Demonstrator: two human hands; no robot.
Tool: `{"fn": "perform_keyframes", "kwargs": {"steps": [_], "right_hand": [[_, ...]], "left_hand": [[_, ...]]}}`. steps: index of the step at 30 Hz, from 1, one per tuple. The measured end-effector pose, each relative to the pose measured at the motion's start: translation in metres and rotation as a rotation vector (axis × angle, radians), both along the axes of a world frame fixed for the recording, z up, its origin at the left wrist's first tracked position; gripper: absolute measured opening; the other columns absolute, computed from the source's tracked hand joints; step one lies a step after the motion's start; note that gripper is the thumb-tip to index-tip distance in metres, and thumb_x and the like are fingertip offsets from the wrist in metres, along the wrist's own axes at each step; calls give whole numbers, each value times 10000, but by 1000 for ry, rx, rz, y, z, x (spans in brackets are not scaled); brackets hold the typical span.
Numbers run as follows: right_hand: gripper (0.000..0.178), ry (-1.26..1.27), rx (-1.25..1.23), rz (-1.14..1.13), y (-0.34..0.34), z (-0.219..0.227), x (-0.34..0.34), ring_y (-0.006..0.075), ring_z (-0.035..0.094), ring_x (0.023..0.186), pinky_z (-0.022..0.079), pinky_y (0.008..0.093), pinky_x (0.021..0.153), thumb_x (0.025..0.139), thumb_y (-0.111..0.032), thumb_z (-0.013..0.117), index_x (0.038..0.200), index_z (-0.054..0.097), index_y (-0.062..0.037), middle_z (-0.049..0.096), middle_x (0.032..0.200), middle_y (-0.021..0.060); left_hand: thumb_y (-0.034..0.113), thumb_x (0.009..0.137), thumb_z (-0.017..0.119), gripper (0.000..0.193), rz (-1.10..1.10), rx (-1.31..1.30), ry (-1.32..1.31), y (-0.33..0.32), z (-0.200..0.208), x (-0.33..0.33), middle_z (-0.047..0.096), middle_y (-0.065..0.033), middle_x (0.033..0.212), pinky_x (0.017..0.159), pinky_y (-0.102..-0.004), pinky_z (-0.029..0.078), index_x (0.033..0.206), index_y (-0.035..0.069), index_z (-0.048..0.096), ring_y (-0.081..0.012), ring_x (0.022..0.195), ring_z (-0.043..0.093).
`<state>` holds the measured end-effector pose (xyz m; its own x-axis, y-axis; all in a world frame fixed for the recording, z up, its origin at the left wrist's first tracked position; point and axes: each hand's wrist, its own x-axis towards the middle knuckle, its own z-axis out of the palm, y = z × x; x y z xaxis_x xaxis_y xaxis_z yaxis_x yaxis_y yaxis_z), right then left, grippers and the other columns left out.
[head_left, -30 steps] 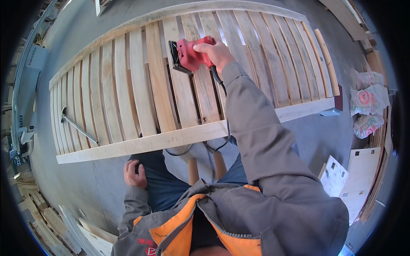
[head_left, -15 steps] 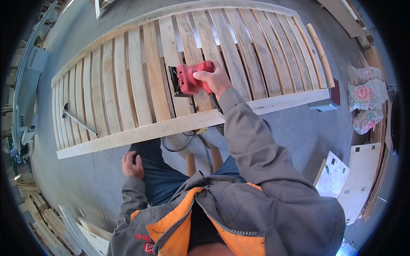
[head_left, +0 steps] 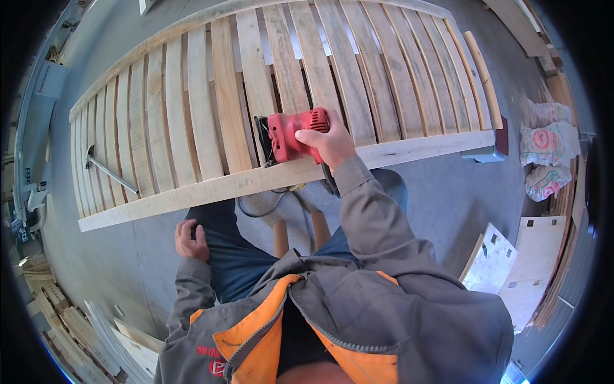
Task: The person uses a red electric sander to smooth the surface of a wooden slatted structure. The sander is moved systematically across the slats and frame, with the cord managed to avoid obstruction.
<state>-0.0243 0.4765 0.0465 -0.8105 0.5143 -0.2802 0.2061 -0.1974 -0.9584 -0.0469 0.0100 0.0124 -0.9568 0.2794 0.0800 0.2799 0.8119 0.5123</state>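
Observation:
My right hand (head_left: pixel 332 144) is wrapped round a red power sander (head_left: pixel 291 136), its thumb lying along the top of the body. The sander's dark pad end faces left, low on the slats beside the near rail, and a black cord hangs below my hand. Beneath it is a slatted wooden frame (head_left: pixel 230 96) with light boards running between two long rails. My left hand (head_left: pixel 192 240) hangs beside my left thigh, loosely curled with a gap between thumb and fingers, and holds nothing. A hammer (head_left: pixel 110 170) lies on the slats at the left.
A loose wood strip (head_left: pixel 483 80) leans at the frame's right end, above a grey-and-red box (head_left: pixel 489 148). White printed sacks (head_left: pixel 547 150) sit at the far right, near panels with square holes (head_left: pixel 531 256). Stacked lumber (head_left: pixel 77 326) lies at lower left. A cable (head_left: pixel 265 211) loops on the floor.
The sander in my right hand has moved nearer to the near rail. My left hand has shifted slightly left and up, and the whole view has shifted a little.

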Motion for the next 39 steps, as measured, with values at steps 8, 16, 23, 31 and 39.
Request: {"fn": "perform_keyframes", "kwargs": {"steps": [8, 16, 23, 31, 39], "right_hand": [[666, -30, -107, 24, 8, 12, -11, 204, 665, 1024, 583, 370, 921, 781, -183, 870, 1340, 563, 8, 667, 1155, 100], [655, 19, -125, 23, 35, 13, -69, 203, 673, 1015, 591, 357, 877, 772, -193, 875, 1310, 568, 21, 665, 1145, 119], [654, 85, -103, -27, 61, 11, -122, 223, 695, 952, 591, 378, 833, 758, -194, 889, 1287, 589, 48, 686, 1120, 124], [571, 30, -114, 55, 92, 22, -185, 221, 710, 859, 576, 384, 626, 768, -162, 882, 1245, 627, 21, 707, 1078, 126], [634, 43, -47, 50, 121, 27, -253, 236, 709, 836, 515, 401, 512, 767, -194, 900, 1304, 623, -3, 717, 1092, 133]], "left_hand": [[107, 907, 733, 181, 22, 18, -20, -4, 1, 2, 714, -182, 1126, 969, -459, 548, 1066, 20, 726, -386, 1071, 683], [93, 890, 736, 165, 7, -10, 5, -1, 4, 0, 715, -183, 1109, 959, -464, 550, 1037, 19, 723, -385, 1065, 683], [91, 881, 737, 168, 8, -15, -7, 2, 3, -3, 711, -186, 1110, 959, -475, 548, 1033, 22, 721, -393, 1057, 681], [79, 876, 727, 176, 11, -29, -32, 3, 5, -6, 713, -191, 1117, 956, -479, 550, 1041, 20, 720, -399, 1055, 681], [76, 870, 730, 185, 13, -28, -53, 6, 7, -12, 720, -188, 1105, 941, -479, 555, 1047, 21, 727, -395, 1029, 688]]}}
